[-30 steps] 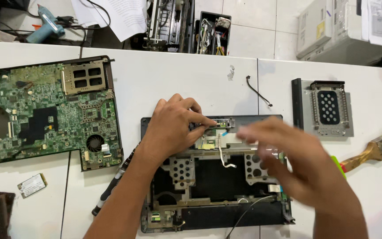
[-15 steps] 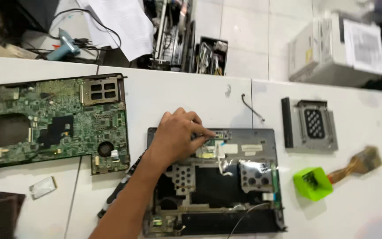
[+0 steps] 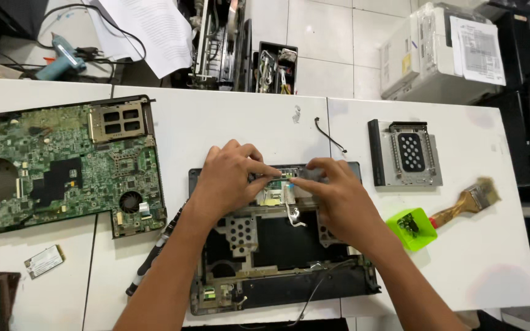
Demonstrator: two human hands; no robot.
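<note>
An opened black laptop base lies on the white table in front of me, its metal frame and cables exposed. My left hand rests on its upper left part, fingertips pressing a small board near the top edge. My right hand meets it from the right, fingers pinching at the same small part with a flat ribbon cable. Whether either hand truly grips it is unclear.
A green motherboard lies at the left, a small wireless card below it. A black screwdriver lies beside the base. At the right are a metal drive caddy, a green cup and a paintbrush. A loose black wire lies above.
My right hand left the view half a second ago and has come back onto the top of the laptop base, next to my left hand, which stayed in place.
</note>
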